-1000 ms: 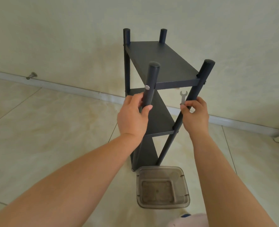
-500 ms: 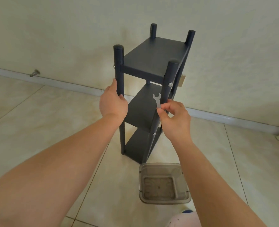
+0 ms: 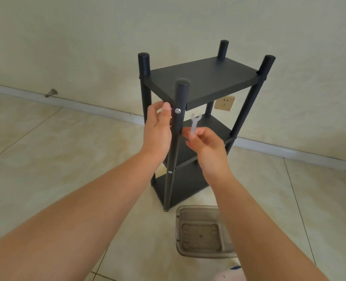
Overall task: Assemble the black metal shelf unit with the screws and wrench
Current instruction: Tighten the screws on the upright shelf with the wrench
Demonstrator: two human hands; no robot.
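The floor (image 3: 46, 159) was pale glossy tile, meeting a cream wall (image 3: 87, 37) along a white baseboard (image 3: 87, 105), with a metal doorstop (image 3: 51, 92) poking out low on the left and a beige wall socket (image 3: 224, 103) showing behind the shelving. The black metal shelf unit (image 3: 200, 82) stood upright on the tiles near the wall, three shelves between four round posts. The nearest post (image 3: 179, 110) carried a silver screw (image 3: 177, 111) just below the top shelf, and another screw head (image 3: 169, 171) showed lower on the same post at the middle shelf.

The left hand (image 3: 158, 130) was up against the left side of that near post, its thumb tip lying just beside the upper screw; the other fingers went round behind the post and I could not see how they lay, though the hand appeared to grip the post. The right hand (image 3: 205, 142) sat just right of the post, its fingers curled and pinching the lower end of a small flat wrench (image 3: 194, 122). The wrench stood upright with its open jaw at the top, a little right of and below the upper screw, not touching it.

A clear plastic tray (image 3: 180, 230) lay on the floor in front of the unit's foot, partly behind the right forearm.
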